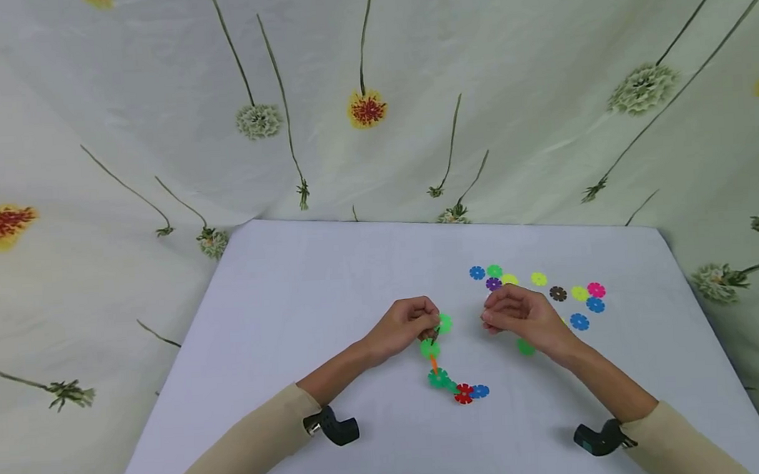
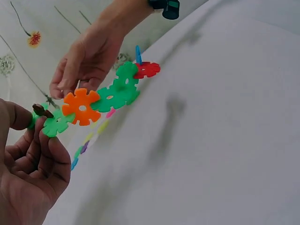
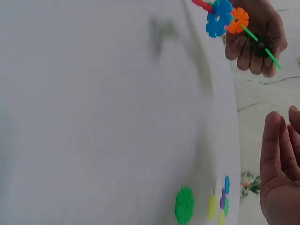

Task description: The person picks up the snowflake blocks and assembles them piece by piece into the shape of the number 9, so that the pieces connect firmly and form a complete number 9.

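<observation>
My left hand (image 1: pixel 402 329) pinches the upper end of a chain of interlocked plastic snowflake discs (image 1: pixel 438 378), close to a brown disc (image 3: pixel 260 45). From there the chain hangs down and to the right in the head view, through light green, an orange disc (image 2: pixel 82 107), darker green, a red disc (image 1: pixel 463 394) and a blue disc (image 1: pixel 480 390). To the right, my right hand (image 1: pixel 527 319) hovers apart from the chain. Its fingers are loosely bent, and no disc shows between thumb and fingertips in the right wrist view.
Several loose discs lie at the back right of the white table (image 1: pixel 329 268), among them a purple disc (image 1: pixel 493 284), a pink disc (image 1: pixel 596 289) and a blue disc (image 1: pixel 579 321). A green disc (image 1: pixel 525 347) lies under the right hand. Flowered cloth (image 1: pixel 540 114) hangs behind.
</observation>
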A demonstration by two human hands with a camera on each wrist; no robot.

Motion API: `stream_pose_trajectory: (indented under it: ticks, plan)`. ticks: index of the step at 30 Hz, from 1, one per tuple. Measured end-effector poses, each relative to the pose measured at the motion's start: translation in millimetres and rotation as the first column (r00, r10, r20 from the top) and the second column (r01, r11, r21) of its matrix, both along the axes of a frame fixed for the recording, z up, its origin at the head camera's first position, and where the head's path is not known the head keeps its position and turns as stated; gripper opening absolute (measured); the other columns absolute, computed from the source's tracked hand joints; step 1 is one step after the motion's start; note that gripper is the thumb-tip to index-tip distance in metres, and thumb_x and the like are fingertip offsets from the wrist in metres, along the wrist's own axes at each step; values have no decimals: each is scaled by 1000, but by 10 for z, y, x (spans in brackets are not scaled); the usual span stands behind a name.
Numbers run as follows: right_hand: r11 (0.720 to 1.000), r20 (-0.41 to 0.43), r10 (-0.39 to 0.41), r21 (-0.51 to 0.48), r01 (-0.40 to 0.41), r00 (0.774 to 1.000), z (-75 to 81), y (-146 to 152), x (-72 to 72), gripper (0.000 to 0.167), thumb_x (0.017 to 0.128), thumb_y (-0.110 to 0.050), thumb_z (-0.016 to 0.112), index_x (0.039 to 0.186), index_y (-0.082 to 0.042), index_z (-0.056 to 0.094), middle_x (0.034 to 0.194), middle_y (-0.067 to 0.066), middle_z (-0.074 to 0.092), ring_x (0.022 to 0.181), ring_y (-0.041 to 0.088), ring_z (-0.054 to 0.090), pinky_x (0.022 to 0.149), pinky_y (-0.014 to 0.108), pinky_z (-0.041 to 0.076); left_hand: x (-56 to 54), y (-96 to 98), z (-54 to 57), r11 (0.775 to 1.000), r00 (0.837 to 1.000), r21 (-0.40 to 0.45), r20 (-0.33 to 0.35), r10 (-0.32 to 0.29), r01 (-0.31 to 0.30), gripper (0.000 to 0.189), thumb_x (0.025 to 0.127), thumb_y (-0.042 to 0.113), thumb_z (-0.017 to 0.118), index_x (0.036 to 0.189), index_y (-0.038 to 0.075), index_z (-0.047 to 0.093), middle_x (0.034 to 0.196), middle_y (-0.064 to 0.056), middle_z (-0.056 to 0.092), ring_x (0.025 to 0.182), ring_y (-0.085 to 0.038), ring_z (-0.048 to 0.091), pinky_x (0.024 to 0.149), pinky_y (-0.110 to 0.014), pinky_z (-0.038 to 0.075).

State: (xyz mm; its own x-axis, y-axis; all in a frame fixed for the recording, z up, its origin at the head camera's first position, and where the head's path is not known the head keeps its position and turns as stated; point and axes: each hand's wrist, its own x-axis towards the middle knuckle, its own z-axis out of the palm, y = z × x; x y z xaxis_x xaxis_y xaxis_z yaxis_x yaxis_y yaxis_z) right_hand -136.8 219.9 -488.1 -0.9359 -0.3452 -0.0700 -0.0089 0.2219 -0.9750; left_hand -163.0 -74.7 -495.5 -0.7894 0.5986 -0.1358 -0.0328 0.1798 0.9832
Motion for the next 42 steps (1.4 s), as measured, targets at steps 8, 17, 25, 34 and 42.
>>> stream_pose_trajectory:
  ticks: [8,17,25,34,42]
  plan:
    - [811,-179,164,584,-29,970,21,444,123,25,92,-17,85,115,-14,76,101,-6,73,93,9,62,79,24,56,-13,-77,-37,999,999,1,18,33,-33,20,109,16,55,110,-1,65,88,1,66,81,-12,62,77,-22,54]
    - [666,-129,235,744,-63,963,-61,496,158,31,84,-17,91,110,-16,74,105,-5,70,99,14,61,84,32,59,-16,-59,-11,999,998,-15,29,53,-52,20,108,15,54,111,-2,64,86,2,65,80,-12,59,75,-21,53]
    - [743,-126,215,665,-78,968,-47,493,133,23,89,-9,85,103,-17,69,95,-7,68,92,10,61,81,24,57,-21,-63,-18,998,998,-10,40,56,-56,19,108,14,54,109,-2,63,84,2,63,79,-12,58,75,-21,52]
    - [852,-190,122,523,-5,974,-128,445,36,18,93,-9,82,104,-19,72,97,-7,74,90,7,66,81,20,58,-17,-56,-21,999,999,-21,11,43,-43,19,108,13,53,109,-4,63,83,2,62,78,-12,58,74,-20,51]
    - [947,-212,43,321,27,976,-87,234,-26,20,97,-14,81,116,-13,75,108,4,79,95,10,73,83,19,60,-2,-62,-15,999,999,-29,-2,36,-36,20,108,13,53,108,-4,63,82,2,60,78,-12,56,74,-20,50]
